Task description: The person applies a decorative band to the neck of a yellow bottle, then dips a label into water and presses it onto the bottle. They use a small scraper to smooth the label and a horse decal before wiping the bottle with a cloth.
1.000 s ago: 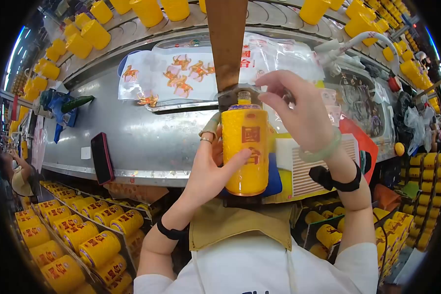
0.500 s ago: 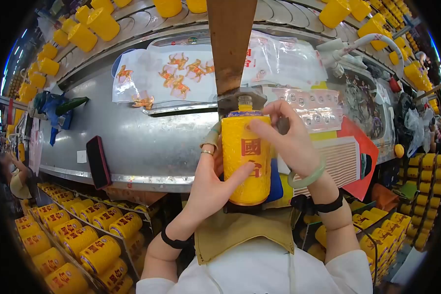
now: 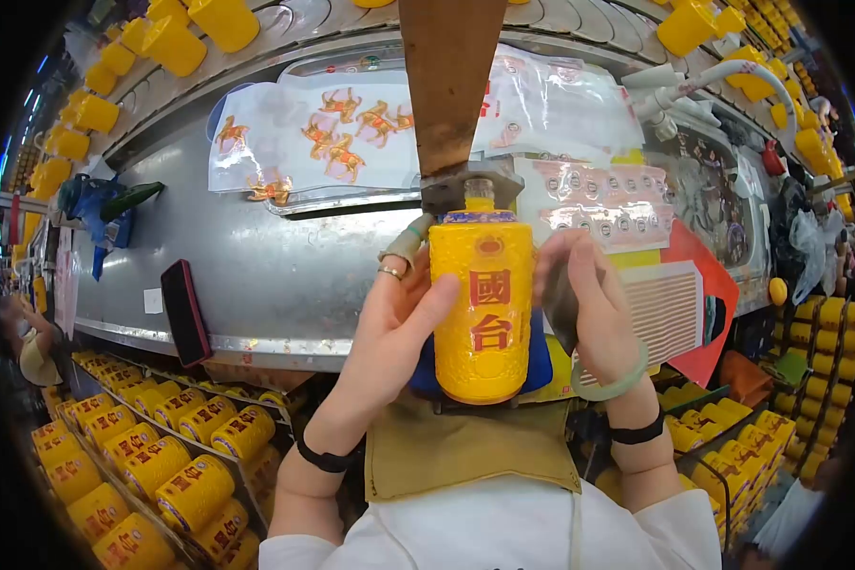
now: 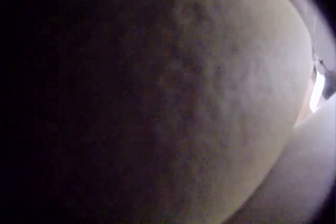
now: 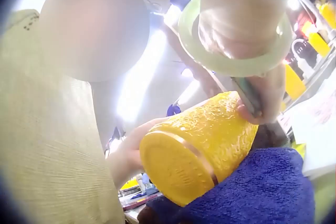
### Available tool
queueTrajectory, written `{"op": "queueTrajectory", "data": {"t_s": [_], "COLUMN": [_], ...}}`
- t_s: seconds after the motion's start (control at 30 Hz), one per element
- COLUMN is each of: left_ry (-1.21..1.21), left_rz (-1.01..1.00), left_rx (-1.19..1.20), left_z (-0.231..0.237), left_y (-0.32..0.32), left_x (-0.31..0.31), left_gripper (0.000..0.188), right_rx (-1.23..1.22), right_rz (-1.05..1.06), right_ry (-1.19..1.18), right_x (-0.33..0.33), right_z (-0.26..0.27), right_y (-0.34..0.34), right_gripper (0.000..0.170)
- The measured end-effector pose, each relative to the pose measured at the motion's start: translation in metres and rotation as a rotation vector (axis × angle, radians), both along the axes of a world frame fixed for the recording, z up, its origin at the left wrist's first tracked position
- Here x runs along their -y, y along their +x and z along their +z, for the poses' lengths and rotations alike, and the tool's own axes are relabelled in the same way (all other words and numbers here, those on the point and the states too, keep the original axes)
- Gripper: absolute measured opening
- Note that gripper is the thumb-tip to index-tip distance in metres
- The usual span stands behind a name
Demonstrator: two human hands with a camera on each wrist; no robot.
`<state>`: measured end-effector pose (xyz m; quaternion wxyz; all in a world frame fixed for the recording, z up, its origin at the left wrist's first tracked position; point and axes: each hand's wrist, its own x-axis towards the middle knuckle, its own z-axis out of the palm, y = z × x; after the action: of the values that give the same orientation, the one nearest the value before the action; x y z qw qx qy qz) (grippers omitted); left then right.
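Observation:
A yellow bottle (image 3: pixel 484 366) with red characters lies on a blue cloth (image 3: pixel 539 366), its clear neck pointing away from the body. On its left side, the left hand (image 3: pixel 382 323) grips it, thumb at the front edge and some fingers hidden behind. Beside its right side, the right hand (image 3: pixel 594 318) holds a dark flat piece (image 3: pixel 561 309). From the right wrist view, the bottle (image 5: pixel 194 155) shows its round base above the blue cloth (image 5: pixel 257 187), and the flat piece (image 5: pixel 247 95) is near its upper end. The left wrist view is mostly dark and blurred.
A brown post (image 3: pixel 449 85) rises beyond the neck. Sticker sheets (image 3: pixel 594 204) lie to the right, horse decals (image 3: pixel 337 138) back left, and a phone (image 3: pixel 186 313) on the left. Racks of yellow bottles (image 3: pixel 195 489) stand below the table edge.
The right hand has come down from near the neck to the bottle's right side, and the dark flat piece shows in it. The left thumb has slid from the bottle's front to its left edge.

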<state>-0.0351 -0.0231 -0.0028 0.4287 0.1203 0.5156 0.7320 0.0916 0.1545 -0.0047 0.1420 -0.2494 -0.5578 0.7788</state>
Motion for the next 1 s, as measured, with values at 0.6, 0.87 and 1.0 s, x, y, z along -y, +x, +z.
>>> {"op": "queueTrajectory", "data": {"t_s": [0.6,0.87,1.0], "left_ry": [-0.018,-0.005,-0.056], "left_rz": [-0.040,-0.026,-0.058], "left_rx": [-0.100,-0.075,-0.157], "left_z": [0.001,-0.001,0.006], "left_y": [0.000,0.001,0.006], "left_x": [-0.007,-0.006,-0.008], "left_gripper": [0.076,0.078,0.083], "right_rx": [0.127,0.135,0.150], "right_rz": [-0.010,-0.010,-0.008], "right_ry": [0.116,0.094,0.152], "right_x": [0.021,0.020,0.020], "right_z": [0.004,0.005,0.005], "right_y": [-0.008,-0.008,-0.008], "right_gripper": [0.032,0.032,0.033]}}
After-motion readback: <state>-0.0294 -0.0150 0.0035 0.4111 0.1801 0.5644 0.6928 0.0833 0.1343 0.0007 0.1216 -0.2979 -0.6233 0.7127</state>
